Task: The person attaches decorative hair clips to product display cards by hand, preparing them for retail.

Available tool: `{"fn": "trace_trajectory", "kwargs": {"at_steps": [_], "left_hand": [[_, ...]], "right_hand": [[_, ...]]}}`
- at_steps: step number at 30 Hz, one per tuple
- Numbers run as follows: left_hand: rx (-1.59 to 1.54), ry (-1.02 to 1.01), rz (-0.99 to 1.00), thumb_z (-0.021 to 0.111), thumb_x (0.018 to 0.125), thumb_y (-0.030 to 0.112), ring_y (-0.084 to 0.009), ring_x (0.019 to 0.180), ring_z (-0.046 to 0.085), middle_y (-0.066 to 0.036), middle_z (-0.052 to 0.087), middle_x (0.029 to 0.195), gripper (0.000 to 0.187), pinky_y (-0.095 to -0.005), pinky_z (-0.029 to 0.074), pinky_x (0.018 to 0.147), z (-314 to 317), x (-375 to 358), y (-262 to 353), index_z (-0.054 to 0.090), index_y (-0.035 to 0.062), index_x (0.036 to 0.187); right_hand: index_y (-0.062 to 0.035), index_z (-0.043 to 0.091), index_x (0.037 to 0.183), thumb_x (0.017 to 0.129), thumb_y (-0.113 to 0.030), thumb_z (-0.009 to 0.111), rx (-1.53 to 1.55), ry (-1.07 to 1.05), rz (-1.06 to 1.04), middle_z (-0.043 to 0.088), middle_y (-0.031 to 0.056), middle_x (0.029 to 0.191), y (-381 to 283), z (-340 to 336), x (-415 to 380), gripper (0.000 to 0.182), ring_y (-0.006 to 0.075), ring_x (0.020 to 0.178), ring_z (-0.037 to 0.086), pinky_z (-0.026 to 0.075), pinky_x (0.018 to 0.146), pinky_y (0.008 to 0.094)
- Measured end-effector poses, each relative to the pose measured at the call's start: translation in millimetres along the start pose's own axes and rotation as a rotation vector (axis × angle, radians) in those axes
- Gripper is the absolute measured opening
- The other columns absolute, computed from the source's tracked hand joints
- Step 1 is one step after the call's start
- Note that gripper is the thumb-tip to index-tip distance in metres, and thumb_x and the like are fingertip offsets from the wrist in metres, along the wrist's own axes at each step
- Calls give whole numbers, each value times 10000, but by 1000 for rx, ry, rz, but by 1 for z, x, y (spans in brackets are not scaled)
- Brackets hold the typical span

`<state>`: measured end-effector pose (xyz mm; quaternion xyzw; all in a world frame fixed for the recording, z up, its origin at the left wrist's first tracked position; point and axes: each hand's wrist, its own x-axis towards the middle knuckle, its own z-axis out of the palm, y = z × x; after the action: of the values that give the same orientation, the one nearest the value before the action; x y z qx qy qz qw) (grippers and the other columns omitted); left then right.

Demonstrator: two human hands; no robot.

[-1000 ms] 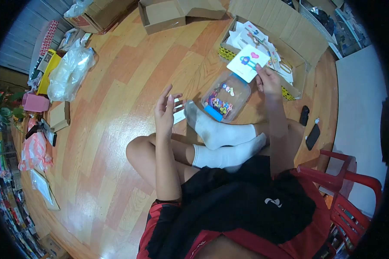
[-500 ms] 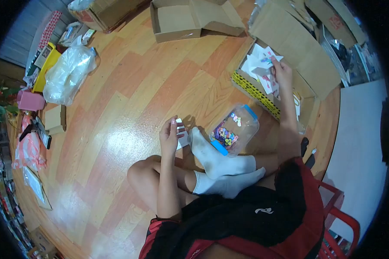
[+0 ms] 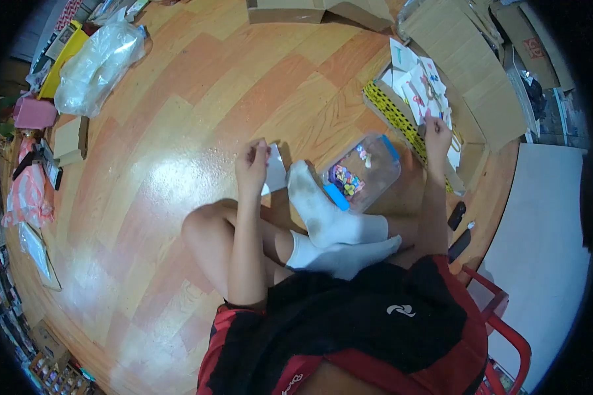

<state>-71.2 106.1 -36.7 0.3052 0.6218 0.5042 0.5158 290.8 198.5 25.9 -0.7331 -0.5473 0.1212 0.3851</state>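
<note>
My left hand (image 3: pixel 250 164) is closed with curled fingers beside a white card (image 3: pixel 275 170) on the floor; anything between its fingertips is too small to make out. My right hand (image 3: pixel 437 135) has its fingers pressed together at the near edge of printed white papers (image 3: pixel 423 85), which lie piled in an open cardboard box with a yellow-and-black patterned side (image 3: pixel 395 117). What it pinches, if anything, is unclear. Between my hands, a clear plastic container (image 3: pixel 380 172) with blue clips holds small colourful pieces (image 3: pixel 344 182).
My socked feet (image 3: pixel 336 230) are just below the container. Another cardboard box (image 3: pixel 286 14) stands at the top. Left are a plastic bag (image 3: pixel 99 69), a pink container (image 3: pixel 35 113) and a small carton (image 3: pixel 70 141). A red chair (image 3: pixel 507 332) is at lower right.
The view has shifted, so most things appear higher. My right hand has drawn back from the upper papers toward their near edge. The papers look more spread, and my left fingers are more curled.
</note>
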Motion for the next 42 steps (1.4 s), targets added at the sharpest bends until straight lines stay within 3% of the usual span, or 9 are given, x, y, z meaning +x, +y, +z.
{"fn": "trace_trajectory", "kwargs": {"at_steps": [6, 9, 12, 16, 27, 32, 35, 37, 42], "left_hand": [[458, 507, 240, 596, 705, 212, -260, 847, 523, -191, 527, 880, 341, -326, 416, 730, -20, 13, -27, 518, -9, 953], [811, 528, 84, 647, 646, 306, -309, 915, 491, -220, 484, 971, 504, -358, 413, 760, -19, -3, -8, 469, 5, 1010], [1071, 410, -109, 674, 600, 368, -309, 897, 516, -213, 516, 940, 630, -372, 419, 753, -8, -12, -7, 415, -1, 1041], [1088, 265, -233, 689, 571, 395, -304, 858, 547, -212, 543, 913, 696, -382, 432, 730, -7, -11, -14, 386, -18, 1043], [902, 193, 62, 604, 679, 220, -260, 698, 591, -159, 598, 738, 221, -331, 450, 647, -14, -5, -23, 624, 39, 804], [793, 274, 237, 580, 716, 198, -248, 645, 590, -158, 597, 720, 210, -318, 448, 606, -14, -2, -17, 604, 2, 787], [445, 342, 302, 553, 753, 162, -209, 607, 585, -141, 592, 694, 193, -298, 455, 545, -12, -1, -9, 575, -26, 790], [260, 312, 268, 530, 776, 128, -163, 599, 571, -118, 580, 694, 176, -272, 466, 501, -6, -7, 1, 551, -45, 804], [-16, 232, 187, 518, 782, 97, -141, 595, 558, -112, 574, 729, 172, -252, 482, 500, -6, -14, 18, 533, -71, 817]], "right_hand": [[10, 552, 720, 781, -245, 490, -183, -85, 129, 487, 80, 551, 52, -48, -99, 269, 155, 519, 451, 363, 509, 269], [-16, 551, 847, 799, -284, 445, -720, -276, 145, 578, 122, 710, 59, -51, -150, 293, 238, 661, 557, 427, 606, 300], [-54, 553, 870, 793, -335, 428, -677, -261, 183, 577, 158, 769, 11, -45, -151, 317, 295, 728, 565, 438, 618, 335], [-58, 551, 734, 783, -336, 446, -300, -97, -12, 543, 129, 616, 84, -24, -142, 301, 287, 584, 531, 415, 547, 366], [-15, 526, 740, 794, -302, 451, -160, -160, 177, 504, 146, 598, 44, -42, -147, 301, 283, 542, 496, 387, 517, 333], [-38, 565, 825, 772, -194, 499, -126, -18, -278, 553, 125, 714, -2, -31, -133, 177, 275, 631, 545, 423, 570, 330], [-54, 576, 835, 762, -147, 485, 90, -233, -281, 563, 140, 795, -27, -1, -120, 149, 291, 706, 552, 436, 610, 355], [7, 565, 847, 744, -71, 474, -276, -560, -552, 547, 170, 843, -24, 30, -105, 158, 293, 761, 549, 428, 680, 361], [50, 557, 831, 669, 36, 452, -699, -664, -493, 537, 188, 912, -30, 58, -100, 193, 304, 819, 533, 423, 730, 379]]}}
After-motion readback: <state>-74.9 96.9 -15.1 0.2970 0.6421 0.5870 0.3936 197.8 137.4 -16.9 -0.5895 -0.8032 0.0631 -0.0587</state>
